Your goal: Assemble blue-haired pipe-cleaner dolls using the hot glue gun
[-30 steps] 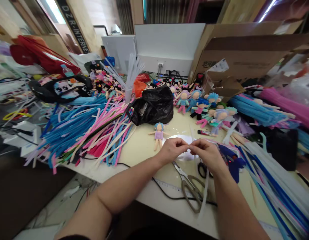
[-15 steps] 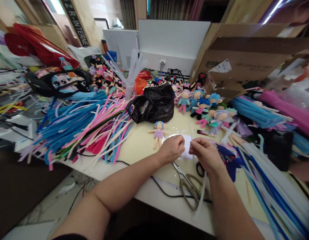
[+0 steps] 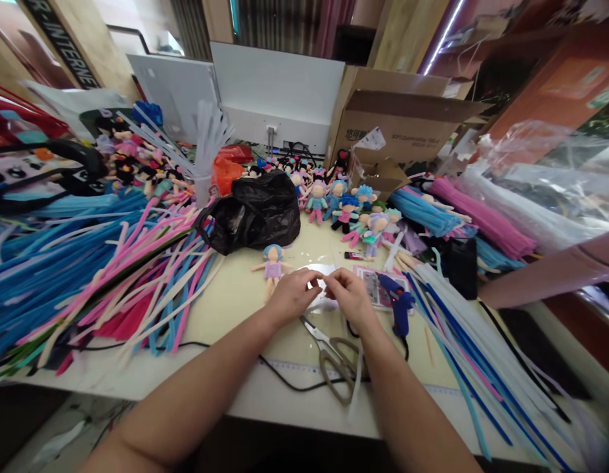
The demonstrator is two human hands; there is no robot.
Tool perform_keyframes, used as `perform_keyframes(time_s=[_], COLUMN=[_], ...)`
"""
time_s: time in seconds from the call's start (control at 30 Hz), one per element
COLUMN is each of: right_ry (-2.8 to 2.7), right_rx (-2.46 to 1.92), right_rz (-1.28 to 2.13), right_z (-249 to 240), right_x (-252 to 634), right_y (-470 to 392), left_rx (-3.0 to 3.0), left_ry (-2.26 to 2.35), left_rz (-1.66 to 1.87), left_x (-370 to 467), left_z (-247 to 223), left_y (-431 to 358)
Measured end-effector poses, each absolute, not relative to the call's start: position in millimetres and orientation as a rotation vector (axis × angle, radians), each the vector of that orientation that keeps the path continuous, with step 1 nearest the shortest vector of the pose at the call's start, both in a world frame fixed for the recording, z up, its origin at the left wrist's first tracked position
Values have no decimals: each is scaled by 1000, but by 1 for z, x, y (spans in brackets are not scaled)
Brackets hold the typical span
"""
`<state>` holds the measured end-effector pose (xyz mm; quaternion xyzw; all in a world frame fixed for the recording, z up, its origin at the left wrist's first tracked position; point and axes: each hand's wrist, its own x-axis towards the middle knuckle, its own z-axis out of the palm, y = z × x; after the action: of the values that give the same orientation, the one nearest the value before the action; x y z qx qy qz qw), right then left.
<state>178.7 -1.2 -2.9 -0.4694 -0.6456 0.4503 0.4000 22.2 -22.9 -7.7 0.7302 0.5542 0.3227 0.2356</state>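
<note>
pinching a white strip [image 3: 356, 384] above the worktop [image 3: 294, 414]

the right hand [image 3: 350, 297] has its grip closed on the strip, which trails down below the hand, its loose end by the handles of the scissors [image 3: 324, 341]. the left hand [image 3: 294, 295] has its fingertips up against the right's; whether its grip is closed on anything is too small to tell. a doll [image 3: 273, 268] in lilac lies just beside the left hand, and a blue glue gun [image 3: 397, 299] rests near the right.

Table [image 3: 284, 405] | doll [image 3: 273, 269] | scissors [image 3: 324, 338], near front edge | black plastic bag [image 3: 267, 210] | fuzzy stems [image 3: 62, 256] | ruler strip [image 3: 304, 369], probably
</note>
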Motion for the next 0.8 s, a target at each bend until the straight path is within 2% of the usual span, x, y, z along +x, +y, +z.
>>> perform_keyframes(time_s=[0.23, 0.5, 0.8], right_ry=[-1681, -1875, -1956], right_rx=[-1200, -1236, -1131], right_rz=[1146, 940, 966], right_z=[-4, -7, -17], right_x=[180, 187, 177], right_y=[-1, -1, -6], left_rx=[1875, 2135, 2201], left_ry=[1504, 1574, 1853], left_rz=[1007, 805, 673], left_x=[25, 27, 19], left_z=[-8, -11, -3], left_y=[-26, -26, -26])
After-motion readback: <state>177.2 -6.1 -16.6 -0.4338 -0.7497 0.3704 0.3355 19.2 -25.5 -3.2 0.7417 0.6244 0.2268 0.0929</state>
